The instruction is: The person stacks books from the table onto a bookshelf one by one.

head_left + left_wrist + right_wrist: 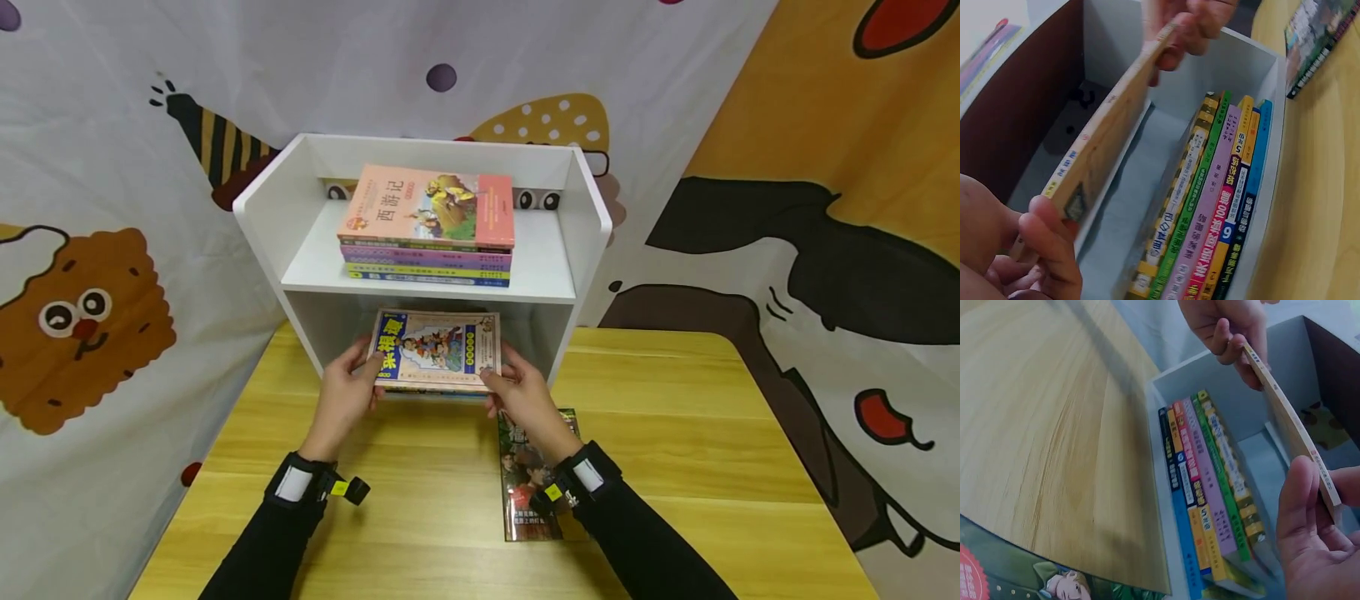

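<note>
A thin cream-covered book (435, 346) with a blue and yellow title strip is held level at the front of the white shelf's lower compartment. My left hand (347, 392) pinches its left edge, thumb on top and fingers beneath. At the opposite edge, my right hand (527, 402) pinches it the same way. Beneath it, several books (1200, 206) lie stacked in the lower compartment, spines facing out. Both wrist views show a gap between the held book and that stack.
The white two-level shelf (543, 258) stands on the wooden table (675, 433) against a printed cloth. On its upper board lies another stack of books (427, 208), an orange one on top. A dark-covered book (517, 475) lies on the table under my right forearm.
</note>
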A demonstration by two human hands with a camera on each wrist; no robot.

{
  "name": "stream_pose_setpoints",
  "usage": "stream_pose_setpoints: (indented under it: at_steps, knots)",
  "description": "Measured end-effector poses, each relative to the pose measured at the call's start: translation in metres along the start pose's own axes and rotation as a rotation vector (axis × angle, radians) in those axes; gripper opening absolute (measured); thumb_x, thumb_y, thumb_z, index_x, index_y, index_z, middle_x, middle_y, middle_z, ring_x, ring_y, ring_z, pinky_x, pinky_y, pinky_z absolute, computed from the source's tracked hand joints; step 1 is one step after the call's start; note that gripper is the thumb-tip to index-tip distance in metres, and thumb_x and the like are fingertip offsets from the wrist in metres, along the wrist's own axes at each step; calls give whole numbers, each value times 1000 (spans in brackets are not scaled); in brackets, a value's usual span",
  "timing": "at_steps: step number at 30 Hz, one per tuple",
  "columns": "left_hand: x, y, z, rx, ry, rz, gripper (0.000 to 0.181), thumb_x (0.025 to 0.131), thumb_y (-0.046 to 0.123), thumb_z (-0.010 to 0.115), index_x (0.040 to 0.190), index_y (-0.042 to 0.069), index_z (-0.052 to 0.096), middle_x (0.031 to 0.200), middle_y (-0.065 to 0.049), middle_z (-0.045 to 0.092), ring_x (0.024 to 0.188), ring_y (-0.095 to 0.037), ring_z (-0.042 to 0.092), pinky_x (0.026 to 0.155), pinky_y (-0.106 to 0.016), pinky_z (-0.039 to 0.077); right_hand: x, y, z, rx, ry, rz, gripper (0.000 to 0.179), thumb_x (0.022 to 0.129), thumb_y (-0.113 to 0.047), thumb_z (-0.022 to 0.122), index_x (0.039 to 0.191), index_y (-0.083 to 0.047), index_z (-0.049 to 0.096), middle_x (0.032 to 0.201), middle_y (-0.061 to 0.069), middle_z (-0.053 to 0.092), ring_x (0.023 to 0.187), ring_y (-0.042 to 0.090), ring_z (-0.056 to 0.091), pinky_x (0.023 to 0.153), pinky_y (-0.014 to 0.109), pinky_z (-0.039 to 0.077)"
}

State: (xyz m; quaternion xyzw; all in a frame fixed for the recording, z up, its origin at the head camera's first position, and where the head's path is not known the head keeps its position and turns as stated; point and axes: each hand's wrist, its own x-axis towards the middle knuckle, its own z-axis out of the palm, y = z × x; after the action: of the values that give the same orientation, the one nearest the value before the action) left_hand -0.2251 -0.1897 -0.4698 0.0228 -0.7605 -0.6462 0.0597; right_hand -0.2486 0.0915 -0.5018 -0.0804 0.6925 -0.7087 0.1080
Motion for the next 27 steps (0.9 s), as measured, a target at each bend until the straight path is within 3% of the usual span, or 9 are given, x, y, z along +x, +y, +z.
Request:
stream_pose_setpoints:
  at_steps: [3,6,11,13,16,20,22,24,27]
  knots:
    - [9,-20,-2,6,-7,-16,52,95,24,54,141,6,38,109,-18,63,52,-26,58,38,-33,49,5,10,-2,-80,7,33,73,90,-33,61,148,-34,17,92,20,61,68,44,58,43,40,48]
    - [15,-38,-2,28,-16,-29,52,95,26,54,141,6,39,108,-18,63,55,-30,60,42,-36,51,7,16,-3,-125,3,66,75,89,-36,62,149,-32,16,83,19,59,63,38,58,40,37,41]
    - [18,-53,-3,66,-46,-51,52,95,25,54,141,7,38,104,-19,64,63,-39,60,47,-37,54,10,26,-7,-138,-42,101,84,86,-34,66,150,-23,13,77,11,53,62,31,57,56,50,51]
    - [17,-56,-5,71,-67,-57,53,95,24,54,142,8,37,105,-19,62,66,-41,60,48,-37,55,10,31,-10,-141,-69,107,89,84,-33,69,151,-24,11,81,10,52,64,29,57,61,52,54]
    - [15,-58,-7,83,-113,-65,57,93,28,57,143,11,36,105,-20,59,70,-43,60,50,-39,55,10,37,-12,-162,-110,106,98,78,-32,75,151,-27,8,102,8,55,67,34,59,64,53,55]
    - [14,-62,-11,222,-177,-24,70,84,40,67,143,17,37,106,-13,59,73,-32,62,58,-43,56,7,41,-11,-212,-138,100,103,76,-31,77,150,-29,6,123,9,54,73,44,59,66,60,52]
    - [13,-64,-12,318,-209,15,80,77,46,72,144,21,35,110,-8,60,77,-27,62,63,-45,55,5,41,-10,-246,-134,84,102,77,-30,76,151,-27,6,117,10,57,72,46,58,65,60,52]
    - [12,-65,-12,421,-230,66,91,70,51,75,145,24,31,121,-5,58,94,-23,59,78,-47,52,4,43,-11,-296,-120,61,100,78,-32,75,151,-24,7,108,9,61,69,44,59,61,56,53]
    - [11,-66,-13,504,-246,127,97,68,52,77,147,25,27,137,-7,47,111,-27,51,90,-52,46,2,45,-12,-395,-97,14,99,78,-37,74,151,-23,9,97,6,63,61,39,60,51,48,54]
